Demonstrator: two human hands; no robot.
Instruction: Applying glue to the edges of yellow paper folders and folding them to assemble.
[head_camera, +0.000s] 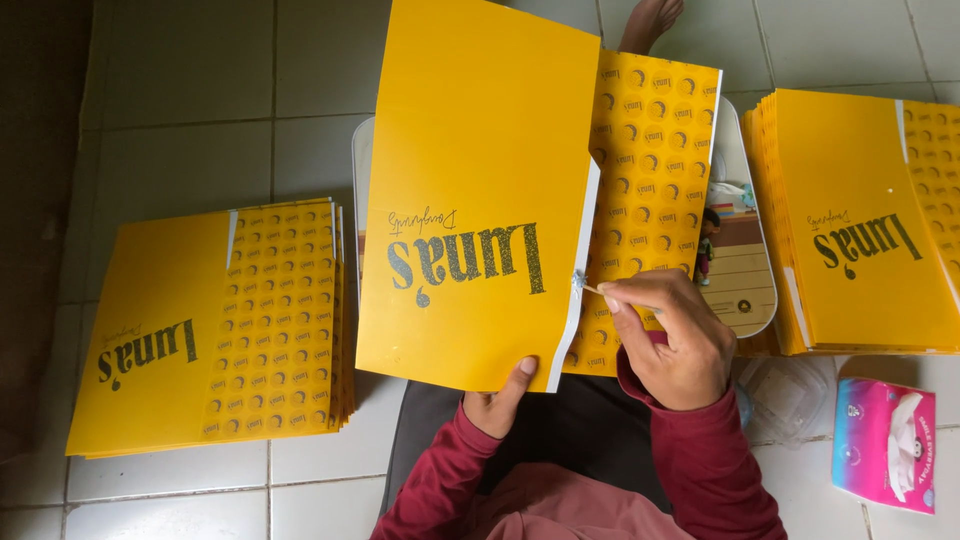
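Yellow sheet (470, 190): big printed card, held up over lap, center of view, dark lettering upside down to camera; white edge strip on its right side.
Left hand (500, 400): comes up from below, red sleeve; thumb on sheet's front at bottom edge, other fingers behind, so clamped on sheet.
Right hand (675, 340): wrist bent, back of hand to camera; fingers pinched together on thin stick (592, 289), tip at white edge strip, mid-height.
Glue blob (577, 280): small shiny dab at stick tip; what it is exactly – can't tell.
Patterned panel (655, 170): yellow w/ round marks, behind sheet, right of it.
Left stack (215, 325): same yellow cards on tiled floor (180, 100), well apart from hands.
Right stack (860, 225): more cards, floor, far right.
Mirror (745, 260): rounded, lies under the held sheet, shows at right.
Tissue pack (885, 445): pink/blue, floor, bottom right.
Clear plastic box (790, 395): just beside right forearm.
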